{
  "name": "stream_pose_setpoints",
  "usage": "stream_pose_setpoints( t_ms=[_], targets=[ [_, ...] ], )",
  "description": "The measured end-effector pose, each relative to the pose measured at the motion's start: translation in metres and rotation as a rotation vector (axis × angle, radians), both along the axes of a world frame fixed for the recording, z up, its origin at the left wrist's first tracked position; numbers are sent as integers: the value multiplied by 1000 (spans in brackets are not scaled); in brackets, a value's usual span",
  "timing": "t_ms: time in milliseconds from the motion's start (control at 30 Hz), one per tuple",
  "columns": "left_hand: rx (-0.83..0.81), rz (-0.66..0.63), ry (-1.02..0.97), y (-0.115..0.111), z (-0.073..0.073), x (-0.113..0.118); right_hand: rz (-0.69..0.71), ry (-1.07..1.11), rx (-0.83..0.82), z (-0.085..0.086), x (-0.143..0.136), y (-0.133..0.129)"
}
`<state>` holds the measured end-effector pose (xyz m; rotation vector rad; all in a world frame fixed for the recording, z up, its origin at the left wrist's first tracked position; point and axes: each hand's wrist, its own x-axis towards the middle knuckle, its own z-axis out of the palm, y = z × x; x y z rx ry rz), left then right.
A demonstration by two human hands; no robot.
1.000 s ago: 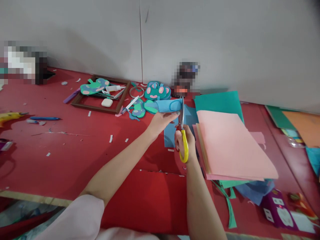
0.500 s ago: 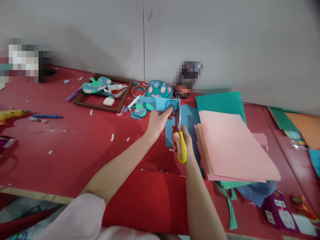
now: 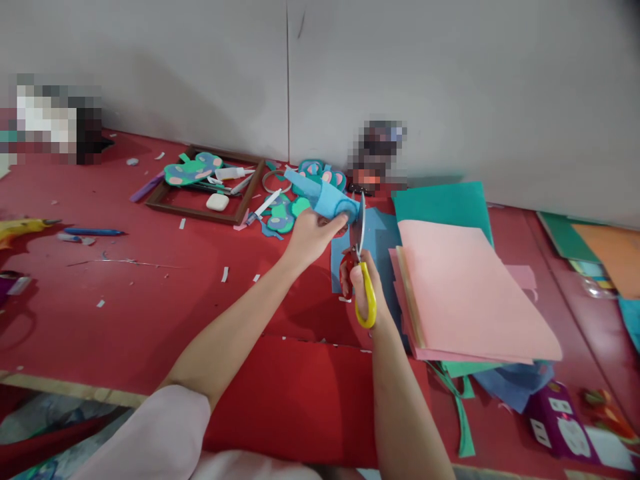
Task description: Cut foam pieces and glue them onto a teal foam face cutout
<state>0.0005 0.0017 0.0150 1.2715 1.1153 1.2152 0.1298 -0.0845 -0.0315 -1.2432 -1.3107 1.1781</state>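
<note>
My left hand [image 3: 315,235] pinches a strip of light blue felt [image 3: 306,188] with a round blue piece at its right end, under my thumb. Around the yellow-and-red handles of the scissors [image 3: 369,293], my right hand [image 3: 367,283] is closed. The scissor blades point away from me, slightly apart, at the right edge of the round piece. Below both hands lies a blue felt sheet [image 3: 376,233]. Green-and-blue felt shapes [image 3: 281,215] lie just beyond my left hand.
A brown frame [image 3: 200,212] holding small tools stands at the back left. Pink sheets [image 3: 470,287] are stacked on the right, over a teal sheet [image 3: 445,200]. A blue pen [image 3: 95,232] and a yellow tool [image 3: 23,232] lie far left.
The blue felt strip has tilted, its left end now higher. The scissor blades have opened wider, and my left hand has turned slightly.
</note>
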Motion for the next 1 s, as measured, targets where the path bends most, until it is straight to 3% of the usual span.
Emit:
stream_pose_setpoints(
  t_ms=[167, 333, 500, 1000],
  targets=[
    [205, 4, 116, -1, -2, 2, -17, 70, 7, -3, 0, -1],
    [219, -13, 140, 1, -2, 1, 12, 90, 1, -2, -1, -1],
    [222, 49, 113, 1, -5, 4, 29, 86, 11, -2, -2, -1],
    [274, 60, 114, -2, -11, 11, -32, 163, -13, 3, -6, -1]
  ],
)
